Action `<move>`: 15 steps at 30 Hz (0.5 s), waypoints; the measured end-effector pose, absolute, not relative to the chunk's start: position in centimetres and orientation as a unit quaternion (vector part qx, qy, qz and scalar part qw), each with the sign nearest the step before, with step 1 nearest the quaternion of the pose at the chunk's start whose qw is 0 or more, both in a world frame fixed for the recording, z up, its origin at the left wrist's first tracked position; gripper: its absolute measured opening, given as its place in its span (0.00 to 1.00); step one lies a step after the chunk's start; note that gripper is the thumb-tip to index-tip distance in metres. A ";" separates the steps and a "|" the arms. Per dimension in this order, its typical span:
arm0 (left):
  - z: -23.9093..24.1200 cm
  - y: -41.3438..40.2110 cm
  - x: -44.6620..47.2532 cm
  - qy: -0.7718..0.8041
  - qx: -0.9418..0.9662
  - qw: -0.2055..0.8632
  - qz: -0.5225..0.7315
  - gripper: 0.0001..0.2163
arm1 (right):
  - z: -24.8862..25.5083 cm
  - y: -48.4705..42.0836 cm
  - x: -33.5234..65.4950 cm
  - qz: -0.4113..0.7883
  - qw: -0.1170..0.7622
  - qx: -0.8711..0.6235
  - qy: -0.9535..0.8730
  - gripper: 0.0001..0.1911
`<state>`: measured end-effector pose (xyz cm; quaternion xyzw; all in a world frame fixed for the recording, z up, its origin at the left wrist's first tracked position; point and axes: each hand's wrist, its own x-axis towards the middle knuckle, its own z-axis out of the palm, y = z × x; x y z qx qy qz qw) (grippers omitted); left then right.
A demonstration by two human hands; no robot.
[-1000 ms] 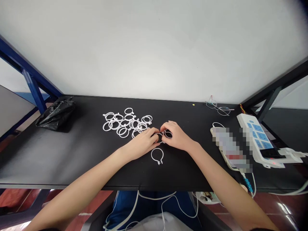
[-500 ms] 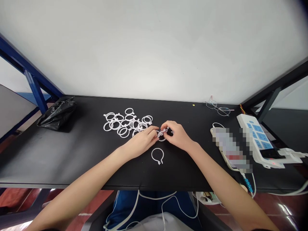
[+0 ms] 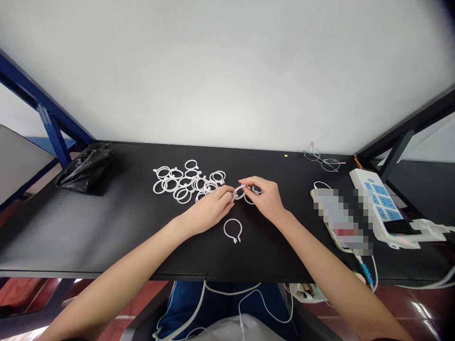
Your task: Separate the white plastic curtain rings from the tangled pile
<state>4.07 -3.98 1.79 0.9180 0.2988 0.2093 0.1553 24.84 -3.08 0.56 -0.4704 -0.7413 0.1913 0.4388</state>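
Observation:
Both of my hands meet over the middle of the black table. My left hand pinches one side of a small white plastic ring. My right hand pinches the other side, and a second white ring shows under its fingers. A heap of several white rings lies just left of my left hand. One single white ring lies flat on the table below my hands.
A crumpled black bag sits at the far left. Glasses lie at the back right. A blurred device and a white-and-blue power strip lie to the right. White cables hang below the front edge.
My hands have lifted slightly and the ring between them has turned up off the table. My right hand's fingers have opened out from a curl into a pinch.

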 end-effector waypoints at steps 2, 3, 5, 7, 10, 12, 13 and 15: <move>1.8 -4.0 4.1 0.301 0.917 0.159 0.208 0.06 | 0.4 -3.0 24.9 0.185 0.440 -0.435 -0.763 0.07; 1.8 -4.0 4.1 0.302 0.917 0.160 0.208 0.07 | 0.4 -3.0 24.9 0.183 0.440 -0.421 -0.772 0.08; 1.8 -4.0 4.1 0.299 0.917 0.160 0.211 0.06 | 0.3 -3.1 24.9 0.183 0.429 -0.411 -0.783 0.08; 1.6 -4.0 4.1 0.295 0.917 0.158 0.219 0.06 | 0.3 -3.2 24.8 0.188 0.411 -0.418 -0.788 0.11; 1.4 -4.0 4.0 0.289 0.916 0.154 0.232 0.05 | 0.6 -3.6 24.6 0.202 0.390 -0.426 -0.791 0.18; 1.3 -3.9 4.0 0.289 0.915 0.151 0.236 0.06 | 0.9 -3.8 24.5 0.219 0.386 -0.424 -0.789 0.22; 1.4 -3.9 4.0 0.292 0.914 0.150 0.237 0.06 | 1.0 -3.9 24.4 0.230 0.393 -0.427 -0.781 0.23; 1.4 -3.8 3.9 0.302 0.911 0.151 0.236 0.06 | 1.2 -4.0 24.3 0.247 0.424 -0.441 -0.751 0.23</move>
